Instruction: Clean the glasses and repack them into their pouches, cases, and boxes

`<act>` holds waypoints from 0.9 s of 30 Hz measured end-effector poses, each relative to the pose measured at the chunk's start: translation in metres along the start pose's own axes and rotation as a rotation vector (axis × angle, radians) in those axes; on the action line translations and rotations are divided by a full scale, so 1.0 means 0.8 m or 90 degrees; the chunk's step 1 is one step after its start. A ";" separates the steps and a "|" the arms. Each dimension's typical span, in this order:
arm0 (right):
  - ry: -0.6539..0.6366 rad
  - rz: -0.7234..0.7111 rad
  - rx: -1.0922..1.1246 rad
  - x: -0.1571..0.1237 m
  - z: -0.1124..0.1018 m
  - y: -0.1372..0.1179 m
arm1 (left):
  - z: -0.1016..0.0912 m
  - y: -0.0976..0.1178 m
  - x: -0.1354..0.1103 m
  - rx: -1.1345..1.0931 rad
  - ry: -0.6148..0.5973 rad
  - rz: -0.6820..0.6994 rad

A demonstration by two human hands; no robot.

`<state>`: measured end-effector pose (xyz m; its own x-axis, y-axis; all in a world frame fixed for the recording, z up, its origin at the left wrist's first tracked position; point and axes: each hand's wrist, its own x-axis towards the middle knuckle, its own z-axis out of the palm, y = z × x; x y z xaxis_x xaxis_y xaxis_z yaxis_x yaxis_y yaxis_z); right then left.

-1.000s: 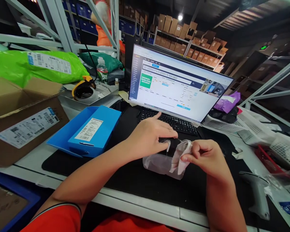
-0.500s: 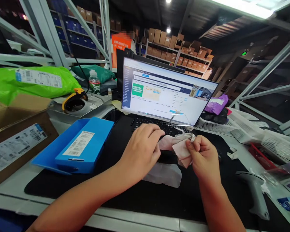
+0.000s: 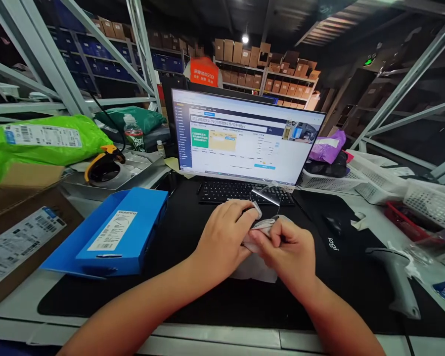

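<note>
**Cloth [image 3: 265, 224] and glasses [image 3: 267, 197] worked between two hands above the black mat [image 3: 215, 306]**

Step in hand, as we judge it: the cloth is being brought against a part of what look like thin-framed glasses. They sit up off the mat, in front of the keyboard [image 3: 222, 189]. Left hand [image 3: 222, 237]: fingers bent, narrow, around part of the glasses; we cannot see the thumb. Right hand [image 3: 291, 252]: thumb and fingers pinch the bunched cloth, close against the left. Our reading is that the next move calls for a light, steady left grip and little pressure from the right, since the frame looks easy to bend.

Containers: a frosted pouch [image 3: 257, 271] lies below the hands, partly hidden; we cannot tell whether it holds anything. The blue box [image 3: 137, 207] lies to the left, opened out, its inside mostly out of sight. Beside it, the cardboard box [image 3: 22, 237] has its flaps up; contents unclear to us. Behind, a metal tray [image 3: 129, 179] bears a tape dispenser [image 3: 93, 162]. On the right, a white basket [image 3: 324, 183] carries a black bag [image 3: 330, 165], with a purple bag [image 3: 328, 148] on top.
</note>
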<state>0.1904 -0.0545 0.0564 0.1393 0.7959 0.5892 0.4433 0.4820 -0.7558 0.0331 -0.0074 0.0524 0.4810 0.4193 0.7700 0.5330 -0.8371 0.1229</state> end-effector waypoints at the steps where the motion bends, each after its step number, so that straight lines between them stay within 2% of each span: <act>1: -0.004 0.060 0.056 0.003 -0.006 -0.001 | -0.002 -0.002 0.001 -0.036 -0.018 0.006; 4: -0.003 0.194 0.249 0.022 -0.029 0.000 | -0.008 -0.003 0.004 -0.100 -0.070 0.034; 7: 0.037 0.253 0.402 0.046 -0.047 0.005 | -0.007 -0.002 0.005 -0.106 -0.082 0.071; 9: 0.066 0.281 0.462 0.055 -0.046 0.008 | -0.003 -0.002 0.005 -0.083 -0.071 0.086; 11: 0.094 0.290 0.500 0.053 -0.032 0.011 | 0.002 -0.001 0.004 -0.052 -0.044 0.081; 13: 0.115 0.272 0.511 0.039 -0.007 0.011 | 0.007 -0.001 0.001 -0.019 0.002 0.048; 16: 0.131 0.208 0.442 0.006 0.035 0.008 | 0.011 0.000 -0.004 0.004 0.083 -0.008; 19: 0.146 0.130 0.368 -0.015 0.055 0.002 | 0.013 0.001 -0.009 -0.018 0.146 -0.001; 22: 0.116 0.145 0.440 -0.007 0.044 -0.002 | 0.015 0.003 -0.009 -0.024 0.208 0.041; 25: 0.089 0.253 0.571 0.019 0.020 -0.004 | 0.019 0.007 -0.005 0.016 0.226 0.086; 27: 0.099 0.311 0.610 0.035 0.009 -0.004 | 0.022 0.009 -0.003 0.038 0.215 0.097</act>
<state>0.1867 -0.0311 0.0730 0.2539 0.9567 0.1424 -0.5567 0.2649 -0.7873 0.0479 -0.0079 0.0401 0.3066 0.1435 0.9410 0.5172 -0.8550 -0.0381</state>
